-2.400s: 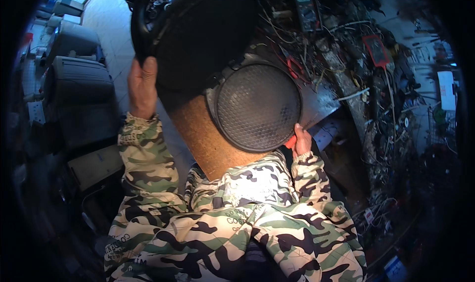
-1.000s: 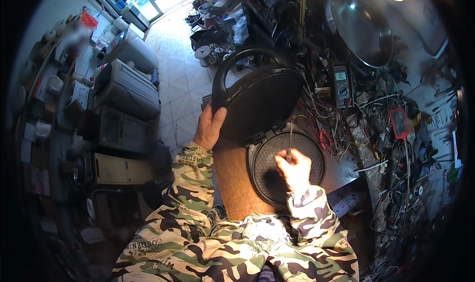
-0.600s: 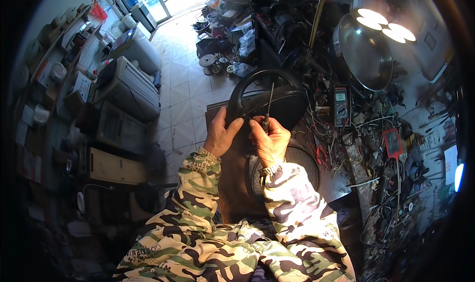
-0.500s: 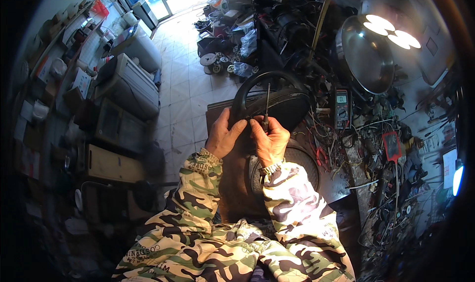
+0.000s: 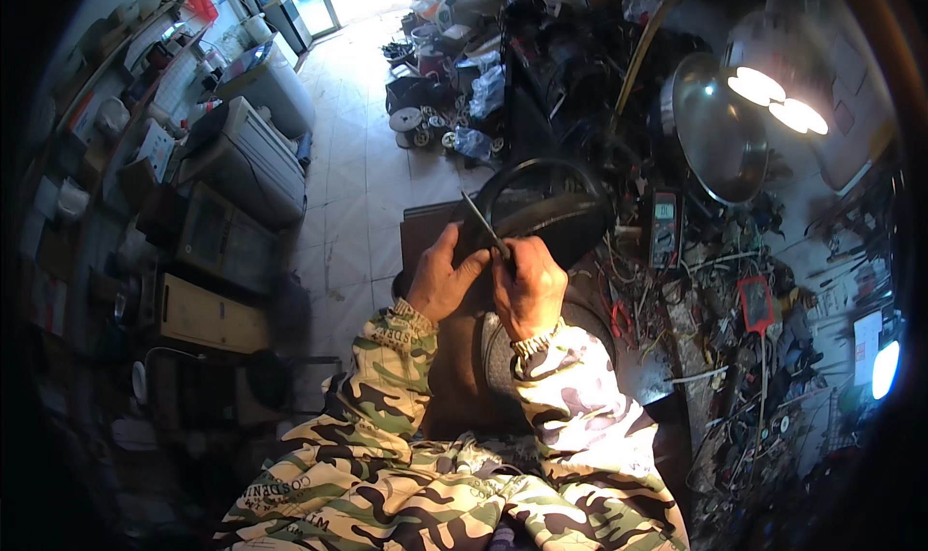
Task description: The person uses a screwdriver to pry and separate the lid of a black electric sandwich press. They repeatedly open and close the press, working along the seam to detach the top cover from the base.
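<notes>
My left hand (image 5: 443,278) is closed on the rim of a raised, tilted black round lid (image 5: 570,234) with a curved black handle (image 5: 547,164). Right beside it, my right hand (image 5: 528,285) grips a screwdriver (image 5: 482,217) at the lid's left side near the handle, its thin shaft slanting up and to the left. Whether its tip touches anything is unclear. The dimpled round lower plate (image 5: 500,356) lies beneath on a brown board (image 5: 448,396), mostly hidden by my right hand and sleeve.
Cables crowd the bench at right, with a multimeter (image 5: 664,230), red pliers (image 5: 619,321) and a red-framed tool (image 5: 755,302). A metal bowl (image 5: 720,155) stands behind, near a lit lamp (image 5: 778,101). Appliances (image 5: 242,159) line the left. A tiled floor (image 5: 348,184) leads to a doorway.
My right hand has moved from the lower plate up to the lid with the screwdriver, which has swung from upright to slanting left. The view has shifted up toward the room.
</notes>
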A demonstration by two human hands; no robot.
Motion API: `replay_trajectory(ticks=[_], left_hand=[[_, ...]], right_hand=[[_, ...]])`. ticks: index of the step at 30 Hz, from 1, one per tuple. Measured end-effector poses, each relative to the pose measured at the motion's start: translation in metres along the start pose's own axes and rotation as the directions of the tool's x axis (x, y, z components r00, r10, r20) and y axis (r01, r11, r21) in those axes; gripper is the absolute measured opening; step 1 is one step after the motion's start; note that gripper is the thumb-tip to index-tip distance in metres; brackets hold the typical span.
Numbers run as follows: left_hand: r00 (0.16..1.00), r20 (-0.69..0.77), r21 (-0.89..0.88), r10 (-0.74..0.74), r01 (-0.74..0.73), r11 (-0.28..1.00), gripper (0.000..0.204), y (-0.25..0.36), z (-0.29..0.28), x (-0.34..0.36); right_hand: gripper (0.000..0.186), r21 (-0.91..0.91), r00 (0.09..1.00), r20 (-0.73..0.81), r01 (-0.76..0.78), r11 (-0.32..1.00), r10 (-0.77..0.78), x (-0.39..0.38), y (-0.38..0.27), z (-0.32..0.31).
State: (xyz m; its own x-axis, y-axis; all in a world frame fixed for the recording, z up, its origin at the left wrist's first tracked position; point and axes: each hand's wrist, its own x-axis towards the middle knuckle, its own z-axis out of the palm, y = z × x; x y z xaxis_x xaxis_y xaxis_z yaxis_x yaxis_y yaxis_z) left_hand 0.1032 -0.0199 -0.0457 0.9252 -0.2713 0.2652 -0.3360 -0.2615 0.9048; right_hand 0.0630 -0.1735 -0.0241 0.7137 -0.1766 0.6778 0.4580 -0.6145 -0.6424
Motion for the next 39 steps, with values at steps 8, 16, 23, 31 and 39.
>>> replay_trajectory(ticks=[8, 16, 23, 31, 39], left_hand=[[1.000, 0.007, -0.070, 0.024, -0.024, 0.997, 0.053, 0.012, -0.005, -0.001], [1.000, 0.023, -0.049, -0.019, 0.020, 0.999, 0.055, 0.015, -0.005, 0.003], [0.998, -0.047, -0.025, 0.052, -0.053, 0.998, 0.054, 0.014, 0.000, 0.002], [1.000, 0.011, -0.015, 0.010, -0.009, 1.000, 0.048, 0.017, -0.003, 0.002], [1.000, 0.019, -0.010, -0.002, 0.002, 1.000, 0.048, 0.016, -0.001, 0.001]], right_hand=[[0.012, 0.192, 0.974, -0.017, -0.220, 0.957, 0.227, -0.002, -0.002, 0.000], [0.016, 0.511, 0.821, 0.146, -0.540, 0.668, 0.552, -0.010, 0.009, 0.004], [0.013, 0.320, 0.909, -0.066, -0.373, 0.871, 0.413, -0.021, 0.001, 0.011], [0.017, 0.162, 0.967, -0.093, -0.219, 0.962, 0.236, -0.009, -0.014, 0.003], [0.016, 0.142, 0.982, -0.107, -0.137, 0.980, 0.153, -0.008, -0.015, 0.000]])
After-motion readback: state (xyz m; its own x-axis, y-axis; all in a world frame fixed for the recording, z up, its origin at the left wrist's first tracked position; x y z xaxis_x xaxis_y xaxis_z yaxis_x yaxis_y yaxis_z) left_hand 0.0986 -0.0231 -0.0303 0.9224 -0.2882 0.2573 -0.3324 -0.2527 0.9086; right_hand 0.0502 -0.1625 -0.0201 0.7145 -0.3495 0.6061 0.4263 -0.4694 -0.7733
